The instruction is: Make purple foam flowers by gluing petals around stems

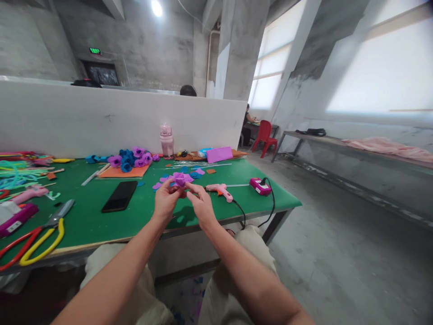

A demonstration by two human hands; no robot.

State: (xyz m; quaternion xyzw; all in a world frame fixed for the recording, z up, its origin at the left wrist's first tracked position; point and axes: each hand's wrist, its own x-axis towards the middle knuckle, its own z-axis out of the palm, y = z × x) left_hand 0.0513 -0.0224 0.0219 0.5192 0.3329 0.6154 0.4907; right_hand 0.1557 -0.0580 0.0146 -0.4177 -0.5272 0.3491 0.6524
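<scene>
A purple craft flower with folded petals is held up over the green table. My left hand pinches it from the left between thumb and fingers. From the other side my right hand has its thumb and fingertips at the flower's lower right edge; the exact contact is partly hidden. Behind the flower lie loose purple petals and blue petals. Just right of my right hand, a pink glue gun rests on its side, with a clear glue stick out of its back.
A black phone and large scissors lie left. Finished blue and purple flowers sit on orange sheets. A pink bottle stands against the white partition. A magenta power block with black cord is near the right edge.
</scene>
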